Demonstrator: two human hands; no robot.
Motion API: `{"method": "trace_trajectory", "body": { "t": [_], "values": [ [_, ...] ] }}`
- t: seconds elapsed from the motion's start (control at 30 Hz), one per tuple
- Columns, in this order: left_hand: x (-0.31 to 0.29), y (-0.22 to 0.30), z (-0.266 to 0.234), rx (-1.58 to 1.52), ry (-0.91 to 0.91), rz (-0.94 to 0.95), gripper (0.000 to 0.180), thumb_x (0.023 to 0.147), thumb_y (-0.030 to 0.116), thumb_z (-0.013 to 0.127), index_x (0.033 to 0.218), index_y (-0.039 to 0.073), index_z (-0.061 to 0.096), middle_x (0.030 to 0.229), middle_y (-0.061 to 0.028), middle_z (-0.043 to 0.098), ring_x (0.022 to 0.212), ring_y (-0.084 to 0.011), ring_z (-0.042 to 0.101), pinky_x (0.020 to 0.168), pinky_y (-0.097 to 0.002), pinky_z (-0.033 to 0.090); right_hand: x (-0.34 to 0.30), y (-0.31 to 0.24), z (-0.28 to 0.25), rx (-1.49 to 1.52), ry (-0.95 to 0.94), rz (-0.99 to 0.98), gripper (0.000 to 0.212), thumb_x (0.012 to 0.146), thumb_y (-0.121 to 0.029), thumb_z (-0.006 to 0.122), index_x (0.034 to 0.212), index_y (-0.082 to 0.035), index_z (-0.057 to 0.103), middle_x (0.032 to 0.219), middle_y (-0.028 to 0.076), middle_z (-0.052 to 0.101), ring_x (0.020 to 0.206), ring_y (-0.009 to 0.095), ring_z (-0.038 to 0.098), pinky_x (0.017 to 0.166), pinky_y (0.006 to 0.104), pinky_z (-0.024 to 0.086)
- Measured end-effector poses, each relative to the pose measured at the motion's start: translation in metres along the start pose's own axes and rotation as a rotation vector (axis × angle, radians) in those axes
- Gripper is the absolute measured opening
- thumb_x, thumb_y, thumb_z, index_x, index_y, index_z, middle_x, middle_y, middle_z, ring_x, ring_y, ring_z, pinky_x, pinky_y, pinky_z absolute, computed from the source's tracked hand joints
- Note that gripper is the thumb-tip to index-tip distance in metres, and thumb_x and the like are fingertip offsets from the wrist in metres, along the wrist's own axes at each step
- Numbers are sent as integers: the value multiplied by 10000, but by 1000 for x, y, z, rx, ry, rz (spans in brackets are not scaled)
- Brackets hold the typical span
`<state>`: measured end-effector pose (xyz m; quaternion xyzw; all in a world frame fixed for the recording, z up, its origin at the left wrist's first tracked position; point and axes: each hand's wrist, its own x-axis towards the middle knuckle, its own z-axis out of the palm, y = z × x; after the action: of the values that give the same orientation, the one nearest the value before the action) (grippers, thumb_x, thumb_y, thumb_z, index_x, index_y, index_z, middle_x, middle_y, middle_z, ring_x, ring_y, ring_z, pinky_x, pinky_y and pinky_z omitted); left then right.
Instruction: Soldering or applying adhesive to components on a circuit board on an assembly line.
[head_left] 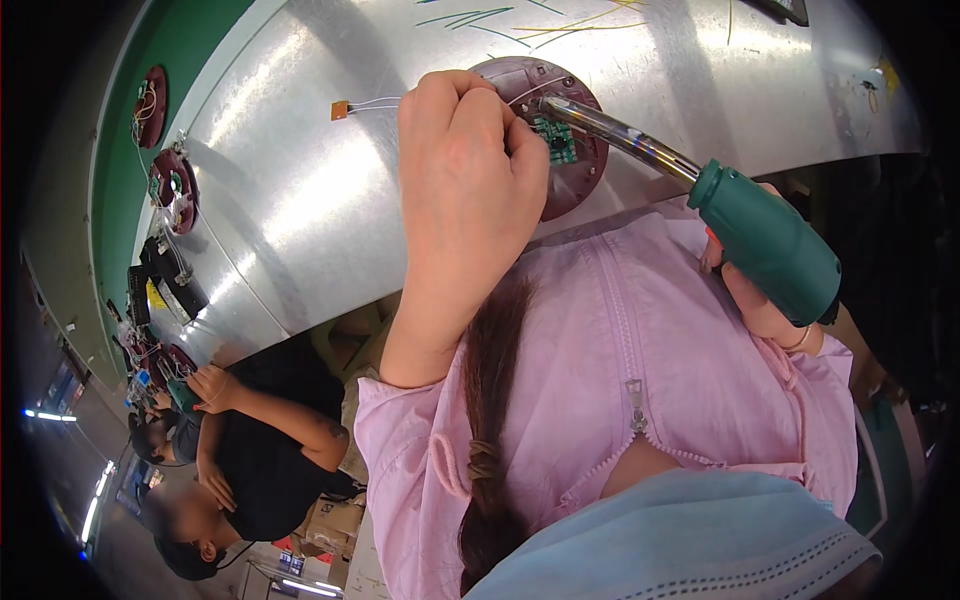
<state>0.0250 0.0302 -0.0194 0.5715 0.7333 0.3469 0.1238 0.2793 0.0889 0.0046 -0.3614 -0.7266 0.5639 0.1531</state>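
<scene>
A dark red round plate [588, 185] with a green circuit board [557, 142] lies at the bench's near edge. My left hand [465, 170] is closed over the plate's left side, fingertips mostly hidden. Thin white wires run from a small orange-brown square piece [340, 110] into this hand, and a white wire [535, 92] shows beyond the fingers; they appear pinched on it. My right hand [755, 300] grips the green handle of a soldering gun [765, 240], partly hidden behind it. Its heat-tinted metal barrel points left, the tip at the plate beside the green board.
Loose green and yellow wires [480, 17] lie at the back of the metal bench [320, 200]. More red round plates [178, 190] with boards and wires stand along the left. A co-worker in black [275, 430] works at the lower left. A dark object [785, 10] sits at the far right.
</scene>
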Motion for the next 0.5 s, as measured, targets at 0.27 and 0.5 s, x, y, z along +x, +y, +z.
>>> {"method": "trace_trajectory", "body": {
  "t": [0.27, 0.5],
  "values": [
    [1, 0, -2, 19, -8, 4, 68, 685, -39, 586, 722, -35, 529, 864, -145, 501, 800, -308, 472, 694, -380, 411, -9, 8, -1, -52, 20, 6, 356, 709, 12, 663, 1055, -3, 581, 1018, 118, 583, 900, 255, 556, 780, 341, 444],
    [2, 0, -1, 60, -15, 9, 57, 689, -26, 584, 715, -30, 534, 857, -143, 504, 797, -307, 470, 695, -383, 413, -8, 3, 4, 132, -21, 152, 458, 894, -275, 548, 1196, 55, 451, 814, 91, 540, 697, 147, 525, 665, 285, 450]
  ]
}}
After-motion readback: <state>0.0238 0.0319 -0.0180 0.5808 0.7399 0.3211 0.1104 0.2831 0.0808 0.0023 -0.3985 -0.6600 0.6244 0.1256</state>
